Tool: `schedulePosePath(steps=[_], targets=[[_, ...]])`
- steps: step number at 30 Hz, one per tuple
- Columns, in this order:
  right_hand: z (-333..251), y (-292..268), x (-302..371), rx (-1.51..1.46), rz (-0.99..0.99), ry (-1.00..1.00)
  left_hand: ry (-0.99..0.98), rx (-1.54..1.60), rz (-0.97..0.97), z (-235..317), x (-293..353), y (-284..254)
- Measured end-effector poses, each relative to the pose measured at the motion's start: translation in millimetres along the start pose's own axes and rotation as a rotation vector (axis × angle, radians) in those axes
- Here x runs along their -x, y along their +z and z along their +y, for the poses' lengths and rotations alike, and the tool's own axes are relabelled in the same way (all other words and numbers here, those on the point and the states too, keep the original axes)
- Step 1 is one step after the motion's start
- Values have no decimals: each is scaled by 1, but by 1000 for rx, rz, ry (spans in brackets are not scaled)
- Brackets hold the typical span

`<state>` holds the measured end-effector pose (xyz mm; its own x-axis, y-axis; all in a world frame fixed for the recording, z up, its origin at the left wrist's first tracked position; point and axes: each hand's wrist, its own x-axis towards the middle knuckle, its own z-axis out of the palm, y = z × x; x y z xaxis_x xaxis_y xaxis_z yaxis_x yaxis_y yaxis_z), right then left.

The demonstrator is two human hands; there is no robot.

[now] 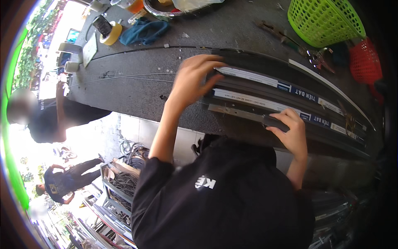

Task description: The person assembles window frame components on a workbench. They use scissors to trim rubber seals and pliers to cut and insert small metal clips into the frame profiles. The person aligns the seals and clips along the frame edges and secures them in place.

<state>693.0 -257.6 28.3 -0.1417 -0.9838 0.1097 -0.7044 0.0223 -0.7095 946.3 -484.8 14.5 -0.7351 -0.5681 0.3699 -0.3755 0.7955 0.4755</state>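
Dark metal profiles [257,98] with white and blue label strips lie side by side along the bench. At their left end is my left hand [192,81], slightly blurred, its fingers stretched over the end of the far profile and the thumb apart. My right hand [293,128] is closed on a small dark grey block [275,122], pinched between thumb and fingers. This block sits at the near edge of the profiles, by a bare grey metal strip [236,112]. What kind of block it is cannot be made out.
Behind the profiles are pliers [317,60], a green basket [323,20] and a red basket [365,62]. Far left on the bench [124,68] lie a blue cloth [143,31] and a tape roll [112,34]. One person [62,116] stands at the bench's left end, another [68,180] farther off.
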Motion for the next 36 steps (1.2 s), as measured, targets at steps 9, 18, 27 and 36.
schedulePosePath(steps=[9, 18, 27, 36], targets=[[5, 16, 9, 69, 46, -137, 515, 174, -455, 7, -41, 61], [-31, 79, -18, 116, 47, -318, 517, 202, -375, 6, -37, 68], [-58, 113, -41, 129, 48, -363, 550, 206, -313, 1, -32, 76], [-78, 145, -52, 157, 73, -394, 612, 190, -230, -3, -32, 83]])
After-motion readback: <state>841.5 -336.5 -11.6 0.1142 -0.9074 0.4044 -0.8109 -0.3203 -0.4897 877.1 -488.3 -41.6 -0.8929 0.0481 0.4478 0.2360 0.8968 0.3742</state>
